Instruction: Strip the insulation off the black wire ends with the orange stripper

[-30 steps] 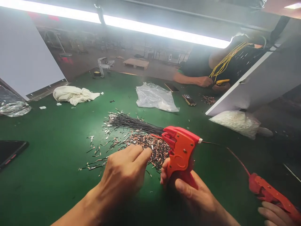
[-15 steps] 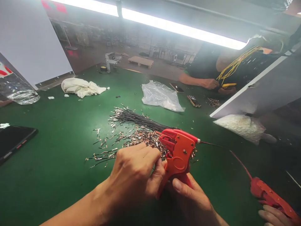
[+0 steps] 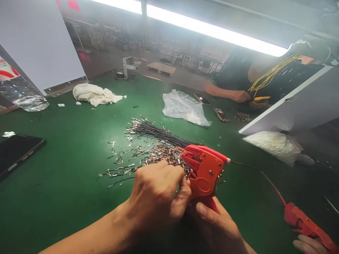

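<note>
My right hand (image 3: 218, 220) is wrapped round the grip of a red wire stripper (image 3: 205, 173). Close against the tool's left side is my left hand (image 3: 159, 190), fingers curled in a pinch; whatever they hold is hidden. A thin dark wire (image 3: 241, 163) sticks out from the white tip at the tool's right end. Behind the tool lies a bundle of black wires (image 3: 159, 133) with metal terminals at the far left ends. Under and beyond my left hand is a heap of cut wire scraps (image 3: 164, 155) with coppery and silvery bits.
A clear plastic bag (image 3: 185, 107), white cloth (image 3: 95, 94) and dark phone (image 3: 19, 153) lie on the green table (image 3: 66, 190). White panels stand either side. A co-worker's hands (image 3: 239, 96) hold yellow wires. Another red tool (image 3: 304, 222) with fingers shows lower right, possibly a reflection.
The view has shifted slightly, so everything sits a little further right. The stripper's lower front handle, visible before below my left hand, is now mostly hidden. Both hands keep nearly the same pose.
</note>
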Action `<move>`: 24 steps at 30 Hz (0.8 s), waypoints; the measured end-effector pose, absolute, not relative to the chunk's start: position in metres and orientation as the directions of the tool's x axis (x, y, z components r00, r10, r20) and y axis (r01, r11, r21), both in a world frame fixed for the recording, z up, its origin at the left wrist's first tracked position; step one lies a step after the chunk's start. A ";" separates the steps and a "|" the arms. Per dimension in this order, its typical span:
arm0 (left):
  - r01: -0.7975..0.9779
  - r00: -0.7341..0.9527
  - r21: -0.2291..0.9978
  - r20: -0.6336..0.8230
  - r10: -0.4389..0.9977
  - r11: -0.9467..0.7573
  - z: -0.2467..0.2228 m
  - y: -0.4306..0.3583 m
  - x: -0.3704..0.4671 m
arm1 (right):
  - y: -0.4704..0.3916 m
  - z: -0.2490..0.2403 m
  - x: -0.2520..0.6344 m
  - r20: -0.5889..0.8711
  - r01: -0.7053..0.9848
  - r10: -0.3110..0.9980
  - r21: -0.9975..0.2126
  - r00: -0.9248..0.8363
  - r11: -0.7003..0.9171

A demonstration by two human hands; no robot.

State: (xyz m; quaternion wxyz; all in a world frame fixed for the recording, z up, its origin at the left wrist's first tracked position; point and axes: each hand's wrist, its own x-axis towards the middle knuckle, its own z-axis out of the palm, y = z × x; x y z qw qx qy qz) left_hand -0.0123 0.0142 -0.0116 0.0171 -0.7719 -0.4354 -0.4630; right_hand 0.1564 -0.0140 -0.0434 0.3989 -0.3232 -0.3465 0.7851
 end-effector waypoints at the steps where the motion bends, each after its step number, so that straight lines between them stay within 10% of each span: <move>1: 0.690 0.178 0.384 0.731 0.659 -0.613 -0.012 0.015 -0.012 | -0.014 -0.045 0.156 -0.223 -0.416 0.852 -0.796 -0.474 -0.439; 14: 0.641 0.221 0.387 0.734 0.642 -0.663 -0.018 0.012 -0.007 | -0.007 -0.040 0.152 -0.156 -0.370 0.826 -0.838 -0.541 -0.401; 24: 0.676 0.241 0.385 0.690 0.682 -0.628 -0.028 0.014 -0.003 | -0.015 -0.047 0.153 -0.372 -0.360 0.853 -0.789 -0.365 -0.498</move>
